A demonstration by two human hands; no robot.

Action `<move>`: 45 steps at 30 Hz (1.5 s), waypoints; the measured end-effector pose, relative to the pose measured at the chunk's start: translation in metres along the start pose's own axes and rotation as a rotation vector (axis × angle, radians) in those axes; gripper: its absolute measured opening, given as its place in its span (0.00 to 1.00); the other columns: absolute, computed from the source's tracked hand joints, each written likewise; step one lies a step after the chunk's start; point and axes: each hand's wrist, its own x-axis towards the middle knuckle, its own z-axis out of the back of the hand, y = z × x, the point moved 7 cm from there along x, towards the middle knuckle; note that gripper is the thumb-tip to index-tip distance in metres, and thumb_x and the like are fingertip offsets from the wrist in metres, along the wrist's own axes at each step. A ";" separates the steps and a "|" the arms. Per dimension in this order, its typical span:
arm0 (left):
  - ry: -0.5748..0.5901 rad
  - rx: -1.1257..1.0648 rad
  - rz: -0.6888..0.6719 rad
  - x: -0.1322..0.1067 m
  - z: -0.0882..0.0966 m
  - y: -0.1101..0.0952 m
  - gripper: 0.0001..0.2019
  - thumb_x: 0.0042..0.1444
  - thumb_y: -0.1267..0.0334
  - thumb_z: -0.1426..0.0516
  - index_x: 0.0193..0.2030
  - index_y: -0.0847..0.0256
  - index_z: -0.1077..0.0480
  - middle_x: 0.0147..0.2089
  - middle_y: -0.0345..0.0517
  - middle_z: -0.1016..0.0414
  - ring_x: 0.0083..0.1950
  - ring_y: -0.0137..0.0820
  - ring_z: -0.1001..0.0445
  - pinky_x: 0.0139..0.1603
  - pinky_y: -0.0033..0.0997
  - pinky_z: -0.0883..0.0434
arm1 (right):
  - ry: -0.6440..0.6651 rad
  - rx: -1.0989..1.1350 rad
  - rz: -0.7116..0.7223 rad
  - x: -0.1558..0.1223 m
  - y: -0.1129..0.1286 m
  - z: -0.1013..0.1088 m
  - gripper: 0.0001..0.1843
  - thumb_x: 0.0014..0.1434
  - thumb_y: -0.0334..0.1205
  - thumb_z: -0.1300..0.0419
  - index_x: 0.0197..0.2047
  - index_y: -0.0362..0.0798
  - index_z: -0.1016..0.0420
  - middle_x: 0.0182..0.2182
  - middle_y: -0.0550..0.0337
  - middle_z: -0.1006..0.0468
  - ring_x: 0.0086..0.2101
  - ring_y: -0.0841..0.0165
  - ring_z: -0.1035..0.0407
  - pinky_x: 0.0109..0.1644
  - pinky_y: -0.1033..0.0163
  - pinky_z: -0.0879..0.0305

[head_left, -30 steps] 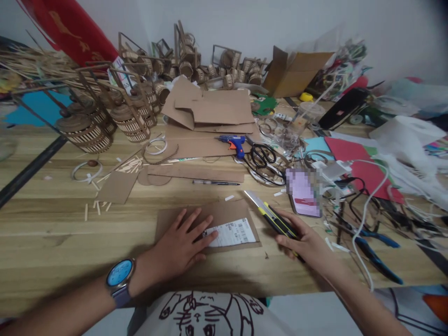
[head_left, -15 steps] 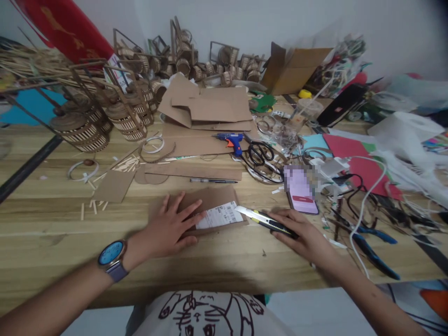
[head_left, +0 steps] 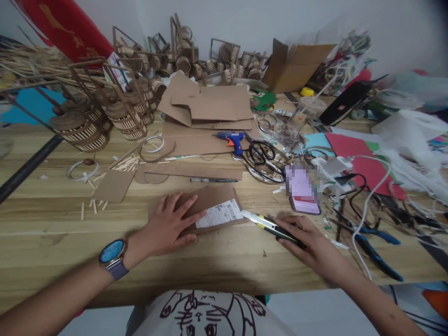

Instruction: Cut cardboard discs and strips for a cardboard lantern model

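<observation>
My left hand (head_left: pixel 171 224) lies flat with fingers spread on a piece of brown cardboard (head_left: pixel 210 198). A white printed label (head_left: pixel 220 213) is stuck on that cardboard, beside my fingertips. In my right hand (head_left: pixel 308 240) is a utility knife (head_left: pixel 271 226) with a black and yellow handle. Its blade is out and points left, the tip at the right edge of the cardboard; whether it touches cannot be made out. A black pen (head_left: pixel 214 180) lies just beyond the cardboard.
Small wooden buckets (head_left: pixel 80 128) stand at the left. Further back are stacked cardboard pieces (head_left: pixel 220 105) and a blue glue gun (head_left: pixel 234 140). Black scissors (head_left: pixel 261 151), a phone (head_left: pixel 303 191), blue-handled pliers (head_left: pixel 374 254) and a white cable (head_left: pixel 364 214) lie on the right.
My right hand and the utility knife have shifted slightly to the right, the blade tip moving to the cardboard's edge. My left hand stays pressed on the cardboard.
</observation>
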 end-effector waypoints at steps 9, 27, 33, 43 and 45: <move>-0.016 -0.033 0.025 -0.001 -0.001 0.001 0.31 0.65 0.40 0.47 0.74 0.37 0.45 0.78 0.50 0.50 0.72 0.68 0.50 0.64 0.77 0.47 | 0.008 -0.068 0.019 0.006 0.000 0.002 0.24 0.70 0.39 0.45 0.68 0.53 0.31 0.52 0.46 0.24 0.51 0.56 0.27 0.54 0.50 0.25; -0.040 -0.048 0.088 -0.002 -0.002 -0.002 0.29 0.67 0.44 0.48 0.74 0.38 0.45 0.78 0.48 0.50 0.73 0.66 0.52 0.65 0.77 0.48 | 0.051 0.022 -0.024 0.006 0.000 0.000 0.23 0.69 0.41 0.44 0.66 0.53 0.29 0.53 0.46 0.23 0.53 0.56 0.26 0.56 0.52 0.26; -0.006 -0.013 0.212 -0.002 0.001 -0.015 0.28 0.69 0.46 0.49 0.74 0.44 0.43 0.78 0.54 0.49 0.70 0.71 0.46 0.61 0.80 0.45 | -0.032 -0.054 -0.148 0.011 0.008 -0.013 0.23 0.70 0.42 0.46 0.65 0.51 0.29 0.50 0.45 0.23 0.51 0.54 0.26 0.55 0.48 0.25; -0.022 0.004 0.275 -0.001 0.004 -0.019 0.27 0.68 0.48 0.48 0.73 0.43 0.40 0.77 0.51 0.47 0.71 0.71 0.46 0.61 0.80 0.44 | -0.063 -0.113 -0.117 0.013 0.018 -0.020 0.23 0.71 0.43 0.48 0.65 0.46 0.29 0.49 0.43 0.24 0.50 0.53 0.27 0.53 0.47 0.24; -0.018 0.007 0.282 0.000 0.005 -0.020 0.27 0.68 0.49 0.48 0.73 0.43 0.40 0.77 0.51 0.46 0.71 0.72 0.46 0.61 0.80 0.43 | -0.069 -0.128 -0.110 0.015 0.023 -0.022 0.23 0.71 0.42 0.48 0.65 0.47 0.30 0.49 0.43 0.25 0.49 0.53 0.27 0.52 0.47 0.23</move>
